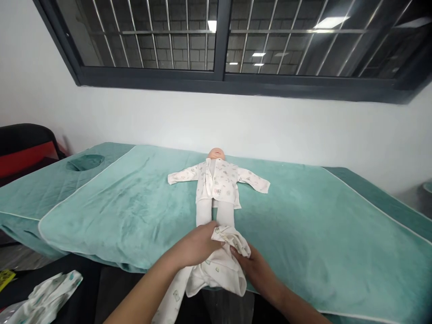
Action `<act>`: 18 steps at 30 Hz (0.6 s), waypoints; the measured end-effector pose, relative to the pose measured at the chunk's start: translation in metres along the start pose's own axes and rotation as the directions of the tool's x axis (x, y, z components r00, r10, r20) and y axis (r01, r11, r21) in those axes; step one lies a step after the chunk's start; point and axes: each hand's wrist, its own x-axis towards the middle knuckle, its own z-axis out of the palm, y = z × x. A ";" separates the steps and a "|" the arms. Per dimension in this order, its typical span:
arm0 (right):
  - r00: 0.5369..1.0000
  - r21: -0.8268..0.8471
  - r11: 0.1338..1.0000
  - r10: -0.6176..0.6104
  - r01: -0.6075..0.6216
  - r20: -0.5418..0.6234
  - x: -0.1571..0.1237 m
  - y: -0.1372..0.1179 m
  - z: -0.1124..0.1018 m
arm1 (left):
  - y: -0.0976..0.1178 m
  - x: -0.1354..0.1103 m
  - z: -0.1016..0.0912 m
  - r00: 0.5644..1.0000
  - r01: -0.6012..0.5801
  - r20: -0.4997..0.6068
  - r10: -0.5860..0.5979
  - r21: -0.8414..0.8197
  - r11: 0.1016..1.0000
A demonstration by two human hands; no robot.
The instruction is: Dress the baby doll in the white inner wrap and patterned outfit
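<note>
A baby doll lies on its back with its head toward the wall and its legs toward me. It wears a white printed baby jacket with the sleeves spread out, and its legs are white. At the foot end I grip white printed baby pants, bunched at the top, with one leg hanging down over the bed's front edge. My left hand is closed on the left side of the bunched cloth. On the right side, my right hand pinches it. The doll's feet are hidden behind the cloth and my hands.
A green cover is spread over the bed, which has a face hole at the left end. Another printed cloth lies at the lower left. A black and red chair stands at the far left. Behind is a wall with a barred window.
</note>
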 end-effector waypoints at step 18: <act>0.994 0.533 0.845 -0.081 0.030 0.073 0.031 -0.028 -0.003 | 0.010 0.023 -0.009 0.993 0.017 0.114 0.002 -0.164 0.986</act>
